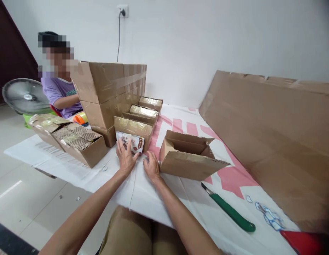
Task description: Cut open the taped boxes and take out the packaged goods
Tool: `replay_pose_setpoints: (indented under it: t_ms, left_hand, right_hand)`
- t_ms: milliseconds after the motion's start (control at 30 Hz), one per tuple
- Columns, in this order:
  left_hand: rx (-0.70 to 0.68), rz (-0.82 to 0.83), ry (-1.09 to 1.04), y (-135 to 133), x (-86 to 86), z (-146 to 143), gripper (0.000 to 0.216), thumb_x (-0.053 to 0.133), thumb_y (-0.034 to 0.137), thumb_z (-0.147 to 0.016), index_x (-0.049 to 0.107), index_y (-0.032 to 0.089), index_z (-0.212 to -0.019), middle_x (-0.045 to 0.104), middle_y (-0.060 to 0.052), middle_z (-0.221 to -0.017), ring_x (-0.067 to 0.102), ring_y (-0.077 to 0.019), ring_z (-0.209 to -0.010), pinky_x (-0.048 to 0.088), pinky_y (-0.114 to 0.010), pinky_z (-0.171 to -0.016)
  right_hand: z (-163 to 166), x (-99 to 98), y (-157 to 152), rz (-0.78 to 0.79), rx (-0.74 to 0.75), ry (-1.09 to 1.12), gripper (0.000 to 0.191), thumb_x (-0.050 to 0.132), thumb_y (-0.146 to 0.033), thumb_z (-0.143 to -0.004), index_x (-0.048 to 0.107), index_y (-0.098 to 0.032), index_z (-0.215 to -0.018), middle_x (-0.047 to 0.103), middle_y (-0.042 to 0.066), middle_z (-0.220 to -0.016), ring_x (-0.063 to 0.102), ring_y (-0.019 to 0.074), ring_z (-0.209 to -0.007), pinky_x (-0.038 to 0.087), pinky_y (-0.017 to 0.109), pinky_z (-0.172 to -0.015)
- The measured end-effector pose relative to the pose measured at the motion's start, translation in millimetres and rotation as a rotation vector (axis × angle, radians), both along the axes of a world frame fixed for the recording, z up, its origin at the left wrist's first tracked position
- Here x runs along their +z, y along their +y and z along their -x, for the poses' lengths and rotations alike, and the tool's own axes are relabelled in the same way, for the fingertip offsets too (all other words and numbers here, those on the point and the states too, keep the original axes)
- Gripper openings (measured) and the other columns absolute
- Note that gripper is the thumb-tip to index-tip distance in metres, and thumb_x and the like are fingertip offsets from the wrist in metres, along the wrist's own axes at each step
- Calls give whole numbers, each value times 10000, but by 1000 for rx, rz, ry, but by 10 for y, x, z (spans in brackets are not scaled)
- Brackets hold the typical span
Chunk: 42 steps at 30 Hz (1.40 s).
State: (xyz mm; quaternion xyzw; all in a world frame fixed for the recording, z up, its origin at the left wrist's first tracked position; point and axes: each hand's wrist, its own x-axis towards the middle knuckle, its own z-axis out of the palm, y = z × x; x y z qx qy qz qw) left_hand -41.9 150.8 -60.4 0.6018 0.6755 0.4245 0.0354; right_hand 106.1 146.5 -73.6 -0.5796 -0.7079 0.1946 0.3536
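Note:
My left hand [125, 157] lies with spread fingers against the front of a printed packet [134, 142], its thumb near the packet's lower right corner. The packet stands upright, leaning on the side of a small cardboard box [134, 126] with tape over its top. To the right, my right hand [152, 167] rests at the table with bent fingers, thumb and forefinger apart and nothing seen between them. Close beside it stands an open-topped cardboard box [193, 165]; its bottom is hidden.
A green-handled cutter [230, 212] lies at the right front. Taped cartons [108, 85] are stacked behind, and boxes of packed packets [79, 141] sit left. A large cardboard sheet [273, 134] leans at right. A person [59, 88] in purple sits beyond the stack.

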Motion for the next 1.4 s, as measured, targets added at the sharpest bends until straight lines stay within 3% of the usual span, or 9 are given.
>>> replay_pose_setpoints:
  t_ms: [167, 433, 600, 1067, 1267, 1400]
  left_hand:
    - [42, 25, -6, 238, -39, -219, 863, 767, 266, -815, 388, 124, -1577, 37, -295, -1721, 40, -497, -1597, 226, -637, -1234]
    - [116, 64, 57, 561, -2, -431, 856, 772, 269, -829, 399, 142, -1588, 89, -285, -1723, 127, -491, -1589, 289, -611, -1221]
    - [130, 95, 72, 866, 51, -581, 870, 767, 287, -840, 371, 180, -1607, 98, -271, -1729, 125, -485, -1593, 302, -635, -1209]
    - [112, 161, 46, 1643, 113, -790, 893, 743, 319, -863, 304, 228, -1634, 25, -238, -1747, 68, -453, -1611, 278, -643, -1217]
    - [51, 213, 14, 1695, 251, -771, 927, 748, 297, -832, 296, 237, -1639, 22, -226, -1750, 74, -464, -1607, 279, -668, -1205]
    - [-37, 187, 2, 1470, 375, -542, 885, 763, 331, -800, 390, 258, -1599, 77, -200, -1752, 256, -470, -1565, 315, -650, -1202]
  right_hand:
    - [-36, -167, -15, -95, 40, 88, 428, 538, -112, -840, 657, -117, -1251, 684, 186, -1306, 615, 291, -1259, 466, 427, -1132]
    - [-40, -359, 49, -169, 47, 172, 384, 523, -105, -811, 680, -138, -1160, 702, 168, -1214, 641, 288, -1171, 508, 449, -1065]
    - [-31, -411, 46, -213, 48, 210, 357, 515, -89, -795, 686, -170, -1099, 718, 138, -1138, 658, 269, -1107, 527, 427, -1020]
    - [-22, -469, -43, -216, 14, 227, 374, 487, -55, -820, 703, -172, -1101, 709, 134, -1183, 663, 245, -1147, 543, 368, -1013]
    - [-62, -472, -35, -184, 36, 209, 350, 507, -76, -838, 706, -174, -1109, 697, 139, -1205, 648, 254, -1180, 524, 388, -1053]
    - [-67, -429, -6, -156, 50, 197, 362, 485, -71, -856, 689, -158, -1141, 689, 152, -1208, 648, 250, -1176, 523, 386, -1048]
